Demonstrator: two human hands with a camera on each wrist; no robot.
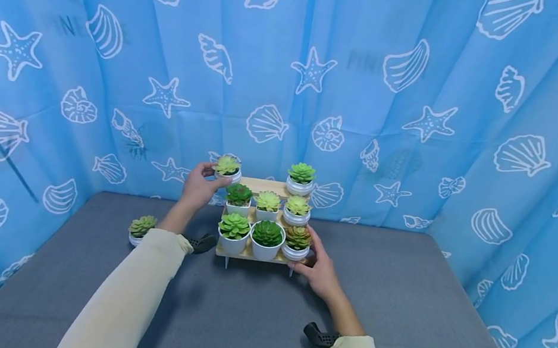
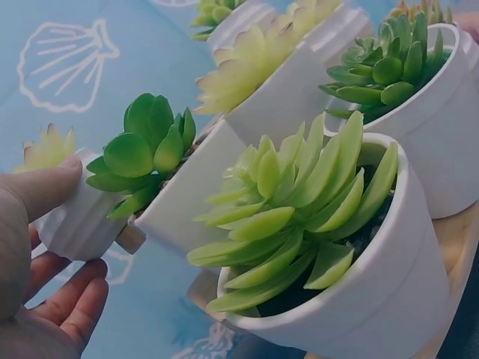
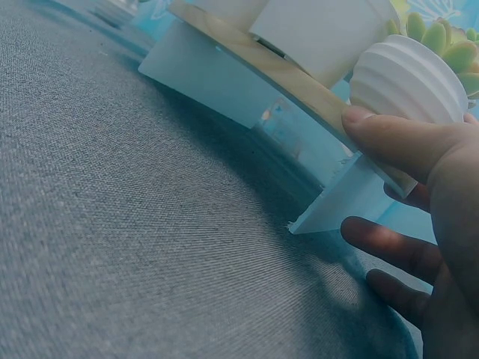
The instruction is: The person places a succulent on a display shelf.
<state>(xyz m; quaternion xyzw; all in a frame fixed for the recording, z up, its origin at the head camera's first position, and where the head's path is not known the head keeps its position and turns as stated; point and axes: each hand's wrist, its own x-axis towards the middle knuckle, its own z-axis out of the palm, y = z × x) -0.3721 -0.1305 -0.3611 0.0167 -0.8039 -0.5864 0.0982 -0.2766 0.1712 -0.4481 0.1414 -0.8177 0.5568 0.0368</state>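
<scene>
A three-tier wooden plant stand (image 1: 262,186) bears rows of small artificial succulents in white pots. At the left end of its top tier, my left hand (image 1: 196,190) holds a potted pale-green succulent (image 1: 228,166) between thumb and fingers. In the left wrist view that ribbed white pot (image 2: 81,217) sits beside the thumb, partly behind a dark-green succulent (image 2: 150,142). My right hand (image 1: 320,269) grips the front right corner of the stand, thumb on the bottom shelf (image 3: 299,82) edge and a finger beneath. Right above the thumb stands a ribbed pot (image 3: 404,78) with a reddish-green succulent (image 1: 298,237).
Another potted succulent (image 1: 142,227) stands on the grey tabletop (image 1: 256,327) left of the stand, partly hidden by the left forearm. A bright-green succulent (image 1: 302,172) occupies the top tier's right end. Behind everything hangs a blue shell-patterned curtain (image 1: 272,77).
</scene>
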